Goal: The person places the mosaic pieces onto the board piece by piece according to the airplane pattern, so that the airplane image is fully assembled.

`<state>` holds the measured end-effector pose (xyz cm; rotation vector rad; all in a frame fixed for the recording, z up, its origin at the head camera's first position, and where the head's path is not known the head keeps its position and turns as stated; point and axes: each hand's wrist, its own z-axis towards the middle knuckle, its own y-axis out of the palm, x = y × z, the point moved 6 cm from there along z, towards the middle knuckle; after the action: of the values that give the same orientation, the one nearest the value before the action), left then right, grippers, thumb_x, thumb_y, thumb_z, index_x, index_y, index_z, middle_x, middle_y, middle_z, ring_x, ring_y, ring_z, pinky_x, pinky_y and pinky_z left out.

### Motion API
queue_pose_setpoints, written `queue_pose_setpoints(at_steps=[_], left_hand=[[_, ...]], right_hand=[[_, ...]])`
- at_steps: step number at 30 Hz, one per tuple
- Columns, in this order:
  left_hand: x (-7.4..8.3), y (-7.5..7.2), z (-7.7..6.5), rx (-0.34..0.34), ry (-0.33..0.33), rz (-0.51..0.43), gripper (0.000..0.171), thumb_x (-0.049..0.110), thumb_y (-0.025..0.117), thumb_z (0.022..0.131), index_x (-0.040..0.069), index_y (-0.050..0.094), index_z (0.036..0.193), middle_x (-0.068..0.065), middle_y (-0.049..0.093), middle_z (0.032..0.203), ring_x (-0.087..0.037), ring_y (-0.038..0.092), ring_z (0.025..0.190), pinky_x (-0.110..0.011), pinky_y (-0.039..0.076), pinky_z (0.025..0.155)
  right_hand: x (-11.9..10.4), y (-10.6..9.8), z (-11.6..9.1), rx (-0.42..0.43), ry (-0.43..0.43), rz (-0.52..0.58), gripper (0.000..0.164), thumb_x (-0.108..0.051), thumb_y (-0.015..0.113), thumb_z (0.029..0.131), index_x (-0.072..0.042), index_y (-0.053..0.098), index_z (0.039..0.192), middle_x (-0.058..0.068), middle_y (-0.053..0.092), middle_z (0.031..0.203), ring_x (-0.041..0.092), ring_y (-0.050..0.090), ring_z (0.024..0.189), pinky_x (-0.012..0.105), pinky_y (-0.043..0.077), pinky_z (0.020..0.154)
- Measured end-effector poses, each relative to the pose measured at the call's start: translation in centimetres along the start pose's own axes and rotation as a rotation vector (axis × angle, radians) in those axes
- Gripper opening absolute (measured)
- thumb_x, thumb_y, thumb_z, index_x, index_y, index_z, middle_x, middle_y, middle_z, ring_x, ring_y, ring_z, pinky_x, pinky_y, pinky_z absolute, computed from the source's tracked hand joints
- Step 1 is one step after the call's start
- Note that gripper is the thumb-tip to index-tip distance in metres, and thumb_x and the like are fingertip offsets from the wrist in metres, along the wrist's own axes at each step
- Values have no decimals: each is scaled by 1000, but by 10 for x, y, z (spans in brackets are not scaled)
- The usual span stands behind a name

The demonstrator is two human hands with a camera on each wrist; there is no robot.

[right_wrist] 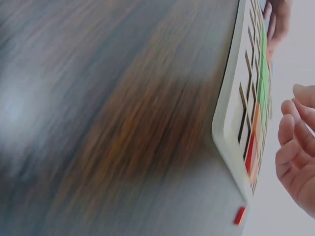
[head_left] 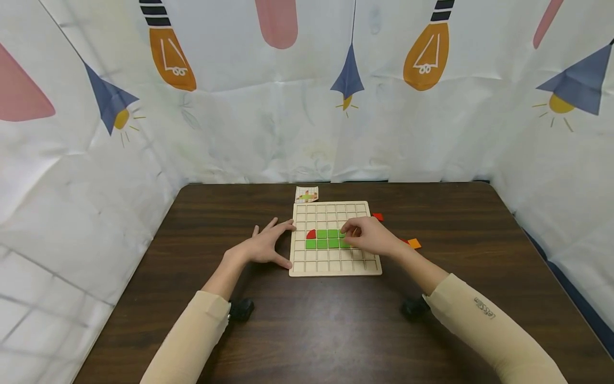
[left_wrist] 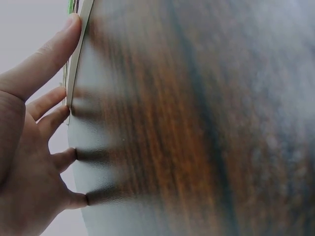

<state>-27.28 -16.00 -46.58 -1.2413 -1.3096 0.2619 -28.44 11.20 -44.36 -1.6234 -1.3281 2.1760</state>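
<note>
A pale wooden grid board [head_left: 331, 269] lies on the table with green square tiles [head_left: 322, 244] in two rows and a red rounded piece [head_left: 311, 234] at their upper left. My left hand [head_left: 261, 246] spreads its fingers along the board's left side, thumb near the lower corner and fingertips at the upper edge. Over the right end of the green rows is my right hand [head_left: 368, 236], fingers loosely curled. In the right wrist view its thumb and fingertips hover above the board, with no tile showing between them. Red and orange pieces [right_wrist: 251, 152] also lie on the board there.
A small pattern card [head_left: 307, 194] lies at the board's top left corner. A red piece [head_left: 378, 216] sits by the right edge, and an orange piece [head_left: 414, 244] lies beside another red one, partly hidden by the right wrist. Printed cloth hangs behind the dark wooden table [head_left: 326, 330].
</note>
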Motion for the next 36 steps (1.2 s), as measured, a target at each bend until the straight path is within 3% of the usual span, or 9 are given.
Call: queue_pose_setpoints(at_steps=[12,19,24,30,36], left_hand=[[-1,0,1,-3,-1,-3,98,43,91,79,14,39,157,-7,18,170,-39,-2,156,-77,-7,111],[0,0,0,3,14,-16,98,43,91,78,14,40,157,-7,17,170,-40,-3,156,-77,-8,110],[-1,0,1,4,15,-12,98,43,91,78,14,40,157,-7,17,170,-40,-2,155,-78,-7,110],[0,0,0,-2,12,-13,99,45,91,78,15,40,157,-6,17,171,-39,-3,156,-77,-7,110],[-1,0,0,-4,-2,1,100,46,91,77,16,40,157,-5,17,171,-38,-2,156,-76,-7,111]], right_hand=[[26,-37,-33,-39,64,-6,22,-19,72,99,-4,72,115,-3,69,95,17,63,83,36,52,74],[44,-55,-52,-57,143,-9,21,-20,71,99,-5,72,115,-1,70,98,19,64,89,39,53,80],[58,-66,-62,-37,193,3,24,-20,70,100,-3,71,117,3,70,100,21,63,88,37,55,77],[72,-77,-72,11,235,-14,22,-12,72,97,1,70,114,6,68,95,22,62,83,34,55,71],[86,-79,-76,-18,312,-71,19,-12,76,93,0,71,106,3,60,83,21,54,75,35,45,68]])
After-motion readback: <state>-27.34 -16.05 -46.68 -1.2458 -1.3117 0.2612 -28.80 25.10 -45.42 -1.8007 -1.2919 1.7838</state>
